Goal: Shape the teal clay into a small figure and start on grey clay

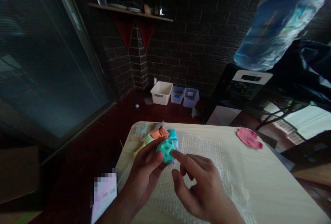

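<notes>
The green lump (167, 145), a soft, clay-like piece with dimples across its face, is held up above the worktop (274, 179), near its far left part. The left hand (148, 170) has its fingers closed around it: the thumb lies against the lower left edge, while the other fingers pass behind and under it, so the dimpled face is left bare. The right hand (200, 175) grips nothing – its index finger (186, 161) reaches out with the tip touching the lump's right side, the thumb stands apart below, and the remaining fingers are loosely bent. The lump thus sits between the left thumb and the right index fingertip.

Just beyond the hands lie an orange packet (158, 133), a blue packet (172, 134) and a yellow-green packet (146, 139), close together. Bubble wrap (219, 172) spreads over the worktop beneath the hands and to their right. A flattened pink piece (249, 138) with an uneven edge lies near the far right corner – well apart from both hands.
</notes>
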